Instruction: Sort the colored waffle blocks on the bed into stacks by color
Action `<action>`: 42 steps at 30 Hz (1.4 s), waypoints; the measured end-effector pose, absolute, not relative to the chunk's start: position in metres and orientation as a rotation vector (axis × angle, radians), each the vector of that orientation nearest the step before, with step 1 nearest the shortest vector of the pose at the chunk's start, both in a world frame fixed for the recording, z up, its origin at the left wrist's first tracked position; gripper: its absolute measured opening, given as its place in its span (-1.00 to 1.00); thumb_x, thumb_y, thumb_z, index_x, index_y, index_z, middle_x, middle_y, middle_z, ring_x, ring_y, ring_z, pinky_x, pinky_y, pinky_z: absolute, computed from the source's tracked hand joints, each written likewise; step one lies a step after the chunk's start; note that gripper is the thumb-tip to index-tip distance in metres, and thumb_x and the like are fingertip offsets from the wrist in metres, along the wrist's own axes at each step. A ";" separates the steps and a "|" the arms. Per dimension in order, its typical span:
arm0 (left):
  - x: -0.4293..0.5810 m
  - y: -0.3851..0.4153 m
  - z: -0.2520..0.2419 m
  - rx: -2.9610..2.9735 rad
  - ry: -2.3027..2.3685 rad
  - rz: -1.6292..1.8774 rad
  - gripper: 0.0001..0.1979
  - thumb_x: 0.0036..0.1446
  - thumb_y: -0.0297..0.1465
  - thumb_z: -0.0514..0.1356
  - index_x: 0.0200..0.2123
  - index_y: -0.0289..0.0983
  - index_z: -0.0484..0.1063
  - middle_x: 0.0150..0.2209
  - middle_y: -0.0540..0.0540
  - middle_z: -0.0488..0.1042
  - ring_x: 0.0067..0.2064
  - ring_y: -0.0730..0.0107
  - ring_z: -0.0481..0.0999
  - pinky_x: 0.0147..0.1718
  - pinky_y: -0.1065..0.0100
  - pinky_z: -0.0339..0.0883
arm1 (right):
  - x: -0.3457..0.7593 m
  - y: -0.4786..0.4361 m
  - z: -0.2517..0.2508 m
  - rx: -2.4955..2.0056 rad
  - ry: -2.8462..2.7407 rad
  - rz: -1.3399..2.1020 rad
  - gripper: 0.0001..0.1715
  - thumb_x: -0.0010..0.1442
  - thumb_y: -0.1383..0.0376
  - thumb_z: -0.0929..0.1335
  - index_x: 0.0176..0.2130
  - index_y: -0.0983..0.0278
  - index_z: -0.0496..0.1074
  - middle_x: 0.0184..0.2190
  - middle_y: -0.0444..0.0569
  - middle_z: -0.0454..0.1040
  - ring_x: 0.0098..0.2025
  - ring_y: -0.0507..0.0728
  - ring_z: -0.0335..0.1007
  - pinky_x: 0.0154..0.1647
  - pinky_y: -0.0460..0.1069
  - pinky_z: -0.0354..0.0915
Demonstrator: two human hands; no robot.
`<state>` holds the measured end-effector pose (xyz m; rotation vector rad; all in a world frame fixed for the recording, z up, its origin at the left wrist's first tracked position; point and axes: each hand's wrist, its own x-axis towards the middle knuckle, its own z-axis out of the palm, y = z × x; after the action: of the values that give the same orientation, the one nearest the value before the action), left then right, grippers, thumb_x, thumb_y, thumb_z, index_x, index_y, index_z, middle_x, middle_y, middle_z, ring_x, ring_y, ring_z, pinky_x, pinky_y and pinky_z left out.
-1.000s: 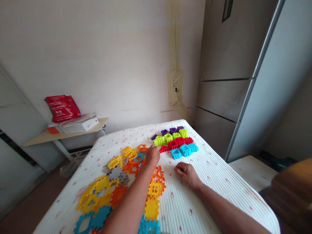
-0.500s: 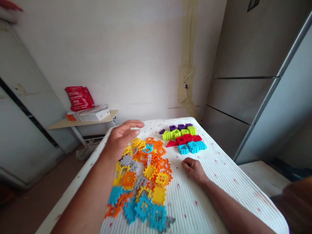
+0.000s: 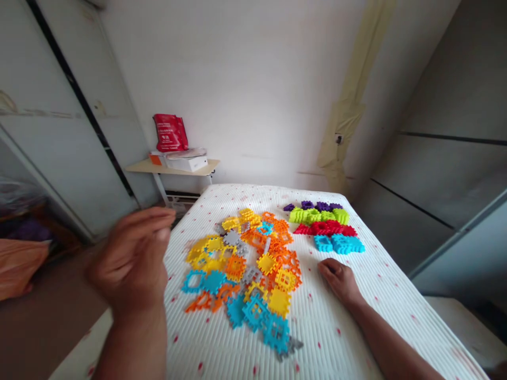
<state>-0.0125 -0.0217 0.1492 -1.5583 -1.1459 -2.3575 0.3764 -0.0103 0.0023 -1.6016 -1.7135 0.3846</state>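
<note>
Head view. Left hand (image 3: pixel 134 258): raised beyond the bench's left side, well apart from the pieces; fingers bent, thumb close to the fingertips, only a narrow gap; blurred, so whether it holds anything cannot be told. Right hand (image 3: pixel 336 277): resting on the bench (image 3: pixel 317 338), loosely curled, palm side hidden, contents cannot be told; near the blue row.

Bench: white ribbed cover, red spots.

Sorted pieces, notched plastic, far right of the bench, four rows from far to near: purple row (image 3: pixel 322 206); lime-green row (image 3: pixel 341 215); red row (image 3: pixel 327 228); blue row (image 3: pixel 346 244).

Loose pieces, one overlapping spread, mid-bench, between the hands: yellow pieces (image 3: pixel 279 302), several, both sides of the spread; orange pieces (image 3: pixel 236 267), mostly far and right; grey pieces (image 3: pixel 232 237), scattered among the others; loose blue pieces (image 3: pixel 276 332), chiefly along the near edge.

Surroundings: side table (image 3: pixel 137 166), against the wall, bearing a white box (image 3: pixel 190 163) and a red bag (image 3: pixel 170 132), upright; wall socket (image 3: pixel 338 139), ringed by tan tape (image 3: pixel 346 116).
</note>
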 end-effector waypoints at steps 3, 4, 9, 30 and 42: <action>-0.019 0.012 0.114 -1.396 -1.489 -2.308 -0.86 -0.01 -0.37 0.17 -0.36 -0.26 0.50 -0.35 -0.01 0.50 -0.27 0.39 0.48 -0.20 0.31 0.37 | 0.377 -0.009 0.000 -1.617 -1.718 0.373 -0.58 0.12 0.04 0.22 -0.44 0.28 0.46 -0.47 -0.04 0.50 -0.41 0.10 0.39 -0.38 -0.07 0.27; -0.026 0.024 0.098 -1.374 -1.601 -2.257 -0.84 -0.01 -0.36 0.15 -0.37 -0.27 0.50 -0.36 -0.02 0.50 -0.29 0.39 0.48 -0.23 0.33 0.37 | 0.378 -0.008 -0.001 -1.621 -1.728 0.373 -0.58 0.11 0.03 0.22 -0.44 0.27 0.46 -0.48 -0.04 0.50 -0.42 0.10 0.39 -0.39 -0.07 0.27; -0.065 0.064 0.025 -1.289 -2.020 -2.056 -0.75 -0.05 -0.33 0.10 -0.36 -0.29 0.52 -0.34 -0.10 0.52 -0.28 0.31 0.48 -0.29 0.32 0.35 | 0.378 -0.006 0.000 -1.636 -1.755 0.370 -0.55 0.10 0.00 0.23 -0.45 0.27 0.47 -0.46 -0.02 0.51 -0.42 0.12 0.40 -0.39 -0.07 0.29; -0.077 0.063 -0.003 -1.244 -2.386 -2.170 -0.76 -0.18 -0.35 0.12 -0.43 -0.35 0.49 -0.41 -0.11 0.53 -0.29 0.27 0.50 -0.21 0.27 0.37 | 0.319 -0.063 0.021 -0.886 -2.480 0.234 -0.34 0.07 0.06 0.34 0.11 0.27 0.27 0.10 0.14 0.29 0.10 0.27 0.19 0.10 0.14 0.13; -0.053 -0.011 -0.013 -1.792 -2.464 -2.117 -0.47 -0.11 -0.08 0.19 -0.07 -0.22 0.40 -0.03 -0.13 0.45 0.02 0.14 0.41 0.04 0.17 0.25 | 0.265 -0.054 0.022 -0.649 -2.781 -0.078 -0.35 0.25 -0.02 0.14 0.20 0.25 0.15 0.22 0.09 0.17 0.22 0.24 0.00 0.19 0.24 -0.13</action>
<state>-0.0528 -0.0106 -0.0135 -1.7918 -2.4645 -2.1173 0.2646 -0.0543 0.0219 -0.6485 -2.7807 -0.0783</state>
